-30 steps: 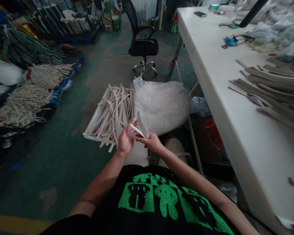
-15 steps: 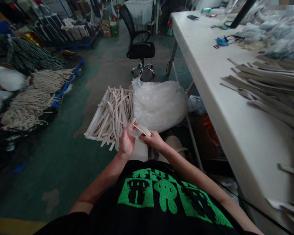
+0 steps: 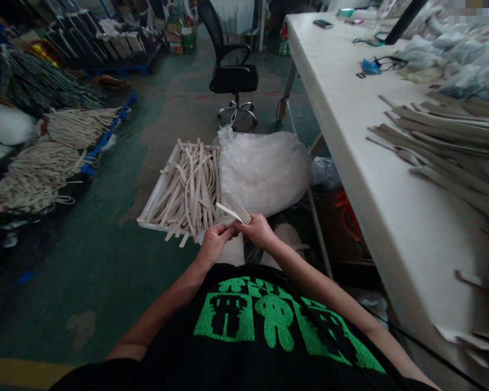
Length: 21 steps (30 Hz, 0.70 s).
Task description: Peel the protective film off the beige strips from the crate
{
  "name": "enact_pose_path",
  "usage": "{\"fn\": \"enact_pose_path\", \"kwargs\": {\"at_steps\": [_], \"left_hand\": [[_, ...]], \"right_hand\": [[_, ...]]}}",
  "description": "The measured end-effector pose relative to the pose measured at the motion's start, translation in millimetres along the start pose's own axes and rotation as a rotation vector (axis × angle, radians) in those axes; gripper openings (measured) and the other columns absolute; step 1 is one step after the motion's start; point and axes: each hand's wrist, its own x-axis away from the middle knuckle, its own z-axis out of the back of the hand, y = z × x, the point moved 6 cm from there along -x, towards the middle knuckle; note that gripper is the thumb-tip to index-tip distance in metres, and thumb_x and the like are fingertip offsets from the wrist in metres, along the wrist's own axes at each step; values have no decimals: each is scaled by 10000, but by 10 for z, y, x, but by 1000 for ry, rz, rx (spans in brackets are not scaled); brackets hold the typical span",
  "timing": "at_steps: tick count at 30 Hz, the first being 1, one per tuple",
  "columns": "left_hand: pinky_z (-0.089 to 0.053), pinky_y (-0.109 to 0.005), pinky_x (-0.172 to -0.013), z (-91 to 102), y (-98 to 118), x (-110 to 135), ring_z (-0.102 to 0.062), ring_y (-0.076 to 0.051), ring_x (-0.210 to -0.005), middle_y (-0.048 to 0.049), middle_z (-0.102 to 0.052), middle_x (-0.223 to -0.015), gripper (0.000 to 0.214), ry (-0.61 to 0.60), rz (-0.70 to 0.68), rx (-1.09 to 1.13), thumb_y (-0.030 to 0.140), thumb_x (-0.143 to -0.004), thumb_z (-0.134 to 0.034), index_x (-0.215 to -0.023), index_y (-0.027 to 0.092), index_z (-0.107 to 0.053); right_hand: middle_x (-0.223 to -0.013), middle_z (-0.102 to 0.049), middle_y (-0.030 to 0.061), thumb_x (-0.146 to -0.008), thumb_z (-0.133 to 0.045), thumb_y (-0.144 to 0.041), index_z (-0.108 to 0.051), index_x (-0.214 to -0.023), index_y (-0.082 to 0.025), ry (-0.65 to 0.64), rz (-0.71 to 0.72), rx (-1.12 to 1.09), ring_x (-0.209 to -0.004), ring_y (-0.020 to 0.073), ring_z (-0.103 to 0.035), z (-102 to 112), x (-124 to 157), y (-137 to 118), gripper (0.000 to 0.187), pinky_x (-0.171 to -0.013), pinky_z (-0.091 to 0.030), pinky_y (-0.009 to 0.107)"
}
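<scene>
From here I see the right hand [image 3: 261, 230] closed around pale beige, flat straps [image 3: 239, 209], held up over the lap before a bulging translucent plastic sack [image 3: 267, 168]. The left hand [image 3: 212, 243], fingers drawn together, works right beside it; whether it pinches anything, I can't tell. Just beyond sits a shallow white tray [image 3: 145, 224] of beige strips [image 3: 193, 182].

One camera, worn on the head, looks forward and steeply down past the black shirt [image 3: 244, 331], which lies nearest and fills much of the bottom. The left hand [image 3: 214, 240] and the right hand [image 3: 259, 231] sit close by, just below the middle; the white table [image 3: 350, 103] runs away along the right, a blue pallet [image 3: 87, 169] along the left, and the black chair [image 3: 234, 79] stands farther off
</scene>
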Motion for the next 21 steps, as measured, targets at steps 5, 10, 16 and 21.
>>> {"fn": "enact_pose_path", "kwargs": {"at_steps": [5, 10, 16, 21], "left_hand": [[-484, -248, -651, 103, -93, -45, -662, -164, -676, -73, -743, -728, 287, 39, 149, 130, 400, -656, -878, -763, 155, -774], [-517, -233, -625, 264, -94, -89, -682, -150, -661, -35, -725, -700, 325, 188, 259, 505, 295, -560, -942, -722, 152, -698], [-518, -206, -583, 334, 35, -100, -627, -99, -576, 16, -654, -617, 286, 341, 284, 724, 254, -706, -876, -674, 159, -608], [-537, -225, -651, 317, 66, -109, -664, -110, -665, -25, -711, -747, 274, 350, 246, 702, 342, -763, -837, -733, 148, -646]], "right_hand": [[-580, -587, -6, -697, -735, -618, -624, -744, -147, -123, 53, 9, -459, 81, -458, 53, 30, -84, 486, -419, -347, 198], [-492, -443, -54, -771, -623, -704, -610, -745, -150, -129, 38, -201, -401, 53, -323, 206, 76, -102, 555, -406, -277, 207], [-469, -436, -51, -607, -769, -639, -550, -663, -177, -17, -4, -164, -416, 67, -336, 279, 110, 2, 513, -406, -247, 223], [-559, -464, -27, -681, -705, -582, -588, -697, -166, 44, 102, -2, -499, 87, -370, 229, 154, -60, 432, -455, -294, 224]]}}
